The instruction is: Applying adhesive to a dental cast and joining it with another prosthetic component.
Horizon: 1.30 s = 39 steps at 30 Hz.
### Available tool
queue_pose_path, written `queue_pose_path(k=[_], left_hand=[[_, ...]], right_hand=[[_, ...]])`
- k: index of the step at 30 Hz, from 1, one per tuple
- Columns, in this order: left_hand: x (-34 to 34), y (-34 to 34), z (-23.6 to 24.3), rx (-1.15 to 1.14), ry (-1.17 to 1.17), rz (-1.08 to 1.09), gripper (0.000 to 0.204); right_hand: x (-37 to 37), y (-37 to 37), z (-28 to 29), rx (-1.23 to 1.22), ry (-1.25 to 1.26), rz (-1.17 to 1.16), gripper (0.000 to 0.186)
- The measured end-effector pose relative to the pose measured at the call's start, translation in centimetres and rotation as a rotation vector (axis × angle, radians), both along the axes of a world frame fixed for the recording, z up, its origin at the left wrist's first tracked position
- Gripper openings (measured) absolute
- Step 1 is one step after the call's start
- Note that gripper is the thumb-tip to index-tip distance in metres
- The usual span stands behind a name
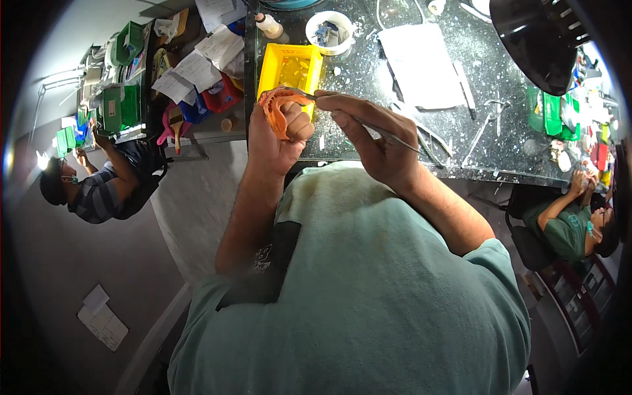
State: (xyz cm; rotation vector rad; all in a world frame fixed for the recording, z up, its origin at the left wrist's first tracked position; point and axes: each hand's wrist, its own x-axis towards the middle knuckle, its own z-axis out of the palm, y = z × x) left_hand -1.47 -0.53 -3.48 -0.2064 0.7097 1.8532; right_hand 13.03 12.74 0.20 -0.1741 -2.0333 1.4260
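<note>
My left hand point(275, 153) is closed around an orange horseshoe-shaped dental model point(274, 117) with a toothed outer edge, held above the front of the bench. My right hand point(380, 139) grips a slim metal hand tool point(399, 140) like a pen. Its shaft runs out behind the fingers toward the lower right, and its far end reaches the upper rim of the model. Whether the tip touches the orange material I cannot make out. Just beyond both hands stands a yellow bin point(318, 62) with small pale pieces inside.
Behind the bin are a white tub point(331, 50) and a small bottle point(268, 26). White paper point(421, 62), a knife-like tool point(465, 89) and metal instruments point(484, 131) lie on the speckled black bench point(368, 79). A dark lamp shade point(536, 46) overhangs the right. Co-workers sit at both sides.
</note>
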Motion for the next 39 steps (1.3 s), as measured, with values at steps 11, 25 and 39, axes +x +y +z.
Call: queue_pose_path(k=[11, 25, 39], left_hand=[[-1.0, 0.7, 3.0, -0.605, 0.783, 0.213, 0.034], [-3.1, -0.5, -0.1, -0.219, 0.335, -0.085, 0.029], [-2.7, -0.3, -5.1, -0.591, 0.571, -0.240, 0.011]], right_hand=[[1.4, 1.8, 0.5, -0.418, 0.118, -0.076, 0.023], [4.6, 3.4, -3.2, -0.958, -0.157, -0.077, 0.035], [5.4, 4.4, -4.3, -1.018, -0.155, -0.087, 0.036]])
